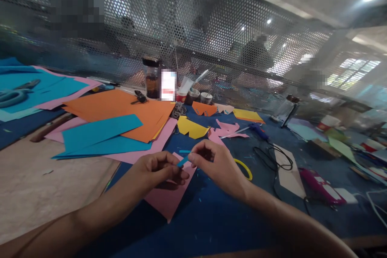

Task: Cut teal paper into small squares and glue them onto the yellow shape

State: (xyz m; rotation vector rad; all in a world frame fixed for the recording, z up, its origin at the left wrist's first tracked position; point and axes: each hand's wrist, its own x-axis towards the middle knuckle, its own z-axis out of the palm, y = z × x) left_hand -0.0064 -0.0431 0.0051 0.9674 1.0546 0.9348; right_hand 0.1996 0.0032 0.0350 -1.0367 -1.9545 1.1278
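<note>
A small blue paper strip [183,161] is stretched between my two hands over the table. My left hand [161,169] pinches its lower end between thumb and fingers. The upper end sits in the pinched fingertips of my right hand [208,157]. Beneath them lies a pink paper sheet [169,203], partly covered by my left hand. Another short blue strip shows just beyond the fingertips. Past my right wrist, a yellow ring [244,169], possibly tape or a scissor handle, is partly hidden.
Blue sheets [99,133] overlap orange sheets [121,102] at left, with scissors [18,90] farther out. Cut yellow paper [192,127], a blue glue gun [259,131] with a black cord, and a magenta case [322,187] lie on the blue tabletop. A perforated metal screen [193,20] stands behind.
</note>
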